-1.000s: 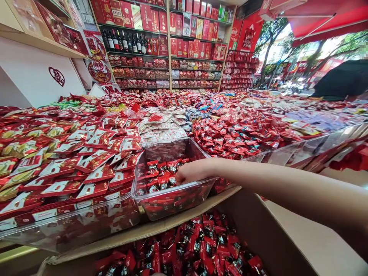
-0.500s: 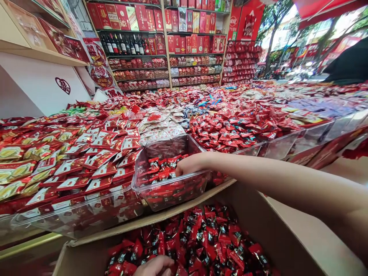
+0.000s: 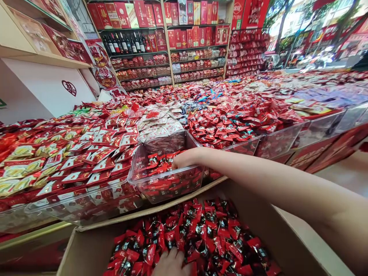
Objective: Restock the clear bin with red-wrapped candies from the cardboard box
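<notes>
My right hand (image 3: 188, 158) reaches over the rim of a clear plastic bin (image 3: 161, 177), its knuckles bent down among red-and-black wrapped candies (image 3: 153, 161). Its fingertips are hidden, so whether they grip any candy cannot be told. Lower down, my left hand (image 3: 171, 263) rests palm down, fingers spread, on a heap of the same wrapped candies (image 3: 207, 234). That heap lies inside an open cardboard box (image 3: 70, 251) pressed up against the front of the display. The left fingertips push slightly in between the wrappers.
Left of the bin lie red-and-white packets (image 3: 99, 155); white packets (image 3: 161, 128) are behind it. Red wrapped sweets (image 3: 221, 124) are heaped to its right. Clear plastic partitions (image 3: 281, 140) line the display front. Shelves with red boxes and bottles (image 3: 123, 43) stand at the back.
My left hand has moved right and farther into the box, its fingers now spread on the candies. The right hand stays in the bin, slightly more left. The view has shifted a little.
</notes>
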A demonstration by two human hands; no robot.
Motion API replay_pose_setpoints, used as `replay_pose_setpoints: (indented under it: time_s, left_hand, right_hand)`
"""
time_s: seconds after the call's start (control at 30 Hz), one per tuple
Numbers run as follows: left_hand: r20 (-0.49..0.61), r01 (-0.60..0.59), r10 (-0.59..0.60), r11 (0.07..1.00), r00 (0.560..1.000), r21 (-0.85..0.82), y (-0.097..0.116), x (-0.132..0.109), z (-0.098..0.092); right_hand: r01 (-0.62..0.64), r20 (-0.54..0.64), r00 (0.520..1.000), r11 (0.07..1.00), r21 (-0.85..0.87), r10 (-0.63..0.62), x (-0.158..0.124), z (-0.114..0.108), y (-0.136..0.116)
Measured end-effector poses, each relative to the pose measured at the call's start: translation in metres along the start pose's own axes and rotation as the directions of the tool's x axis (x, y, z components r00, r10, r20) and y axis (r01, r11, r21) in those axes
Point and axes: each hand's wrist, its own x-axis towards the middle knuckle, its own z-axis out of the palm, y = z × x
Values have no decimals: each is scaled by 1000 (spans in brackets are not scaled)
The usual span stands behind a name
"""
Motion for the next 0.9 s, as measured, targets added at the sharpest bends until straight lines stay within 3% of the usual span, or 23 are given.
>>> replay_pose_setpoints:
  time_s: [0.17, 0.33, 0.43, 0.5, 0.6, 0.77, 0.9]
  left_hand:
    - [5, 71, -71, 997, 997, -34, 0, 12, 5]
    - [-121, 88, -141, 927, 983, -364, -9, -13, -21]
    - [-214, 103, -307, 759, 927, -643, -11, -28, -45]
    - [-204, 90, -401, 603, 893, -793, -10, -34, -59]
    - [-184, 48, -491, 422, 851, -905, -5, -38, -72]
    - [-145, -138, -570, 56, 809, -989, 8, -37, -79]
    - [-203, -222, -522, 26, 828, -975, 15, -43, -90]
  right_hand:
    - [-7, 24, 1000, 999, 45, 6, -6, -2, -5]
    - [-11, 1, 1000, 999, 31, 11, -8, -2, -6]
    - [-28, 6, 1000, 999, 46, 28, -4, 1, -2]
    - [-38, 14, 999, 998, 45, 37, -3, 2, -1]
    - [-51, 32, 998, 997, 51, 50, -5, 3, -2]
    - [-89, 31, 996, 994, 62, 87, -11, 2, -8]
    - [-98, 14, 995, 995, 36, 97, -13, 1, -10]
